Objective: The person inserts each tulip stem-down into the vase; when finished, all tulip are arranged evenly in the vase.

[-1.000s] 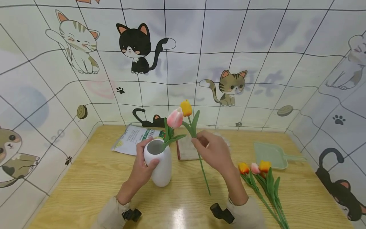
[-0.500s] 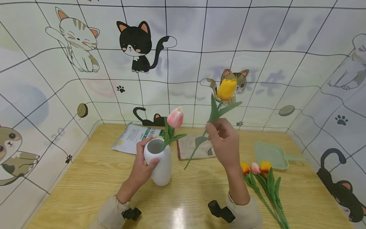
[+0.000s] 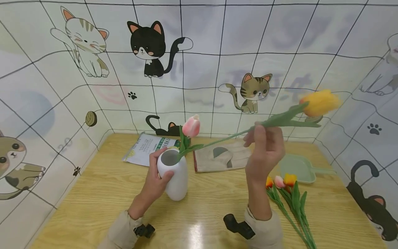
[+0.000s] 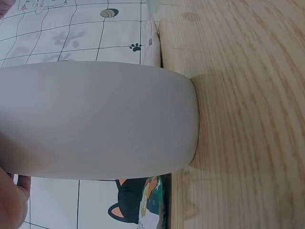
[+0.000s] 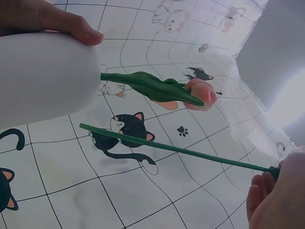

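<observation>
My left hand [image 3: 156,173] grips the upper part of a white vase [image 3: 178,183], which stands upright on the table, fingers and thumb round its neck. A pink tulip [image 3: 191,126] leans out of the vase mouth to the right. My right hand [image 3: 264,148] pinches a yellow tulip [image 3: 320,103] by its stem just below the leaves. That tulip lies nearly sideways, blossom to the right, its bare stem [image 5: 190,152] pointing toward the vase. In the right wrist view the stem end is apart from the vase [image 5: 47,78]. The left wrist view shows the vase base [image 4: 181,119] on the wood.
Several tulips [image 3: 293,204], orange-yellow and pink, lie at the right of the wooden table [image 3: 102,204]. Behind them is a pale green dustpan-shaped tray [image 3: 296,167]. A folded beige cloth [image 3: 224,157] and a white printed packet [image 3: 146,148] lie at the back near the cat-patterned wall.
My right hand has carried the yellow tulip from beside the pink one up and to the right, tipping it from upright to nearly sideways. The left hand and vase have stayed in place.
</observation>
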`<state>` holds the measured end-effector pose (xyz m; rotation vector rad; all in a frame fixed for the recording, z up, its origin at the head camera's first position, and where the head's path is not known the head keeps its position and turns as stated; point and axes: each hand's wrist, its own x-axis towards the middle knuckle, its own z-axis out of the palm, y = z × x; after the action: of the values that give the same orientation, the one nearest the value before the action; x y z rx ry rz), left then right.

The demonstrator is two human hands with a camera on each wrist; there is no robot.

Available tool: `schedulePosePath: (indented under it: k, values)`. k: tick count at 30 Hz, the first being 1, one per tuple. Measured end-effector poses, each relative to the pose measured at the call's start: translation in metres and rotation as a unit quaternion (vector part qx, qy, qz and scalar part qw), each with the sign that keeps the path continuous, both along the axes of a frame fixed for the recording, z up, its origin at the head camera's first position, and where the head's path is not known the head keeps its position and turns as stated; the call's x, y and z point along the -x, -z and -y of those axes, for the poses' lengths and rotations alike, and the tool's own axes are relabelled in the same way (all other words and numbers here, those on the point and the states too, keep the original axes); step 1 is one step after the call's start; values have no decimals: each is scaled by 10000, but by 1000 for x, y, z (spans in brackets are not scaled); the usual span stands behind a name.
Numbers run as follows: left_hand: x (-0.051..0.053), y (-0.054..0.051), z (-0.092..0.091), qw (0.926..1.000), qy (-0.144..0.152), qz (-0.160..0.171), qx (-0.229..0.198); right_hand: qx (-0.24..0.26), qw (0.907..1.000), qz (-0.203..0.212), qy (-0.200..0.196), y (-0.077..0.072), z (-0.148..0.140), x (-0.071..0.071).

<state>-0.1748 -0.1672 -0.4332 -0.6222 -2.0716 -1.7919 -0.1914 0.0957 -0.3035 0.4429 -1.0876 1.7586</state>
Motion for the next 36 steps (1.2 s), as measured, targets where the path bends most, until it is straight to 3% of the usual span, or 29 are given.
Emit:
schedulePosePath:
  k: [5, 14, 24, 30, 36]
  values:
    - [0, 0, 1, 10000, 10, -10, 25, 471, 9987, -185, 66, -1, 0, -2]
    - [1, 1, 1, 10000, 66, -60, -11, 517, 9973, -131, -515, -2, 7, -9]
    - [0, 1, 1, 9999, 125, -72, -73, -849, 9934, -15, -768, 3, 20, -9]
    - [0, 1, 1, 9999, 129, -92, -66, -1903, 9776, 368, -817, 10, 25, -9]
    - [1, 2, 1, 9999, 79, -117, -83, -2530, 9595, 875, -878, 14, 29, -8]
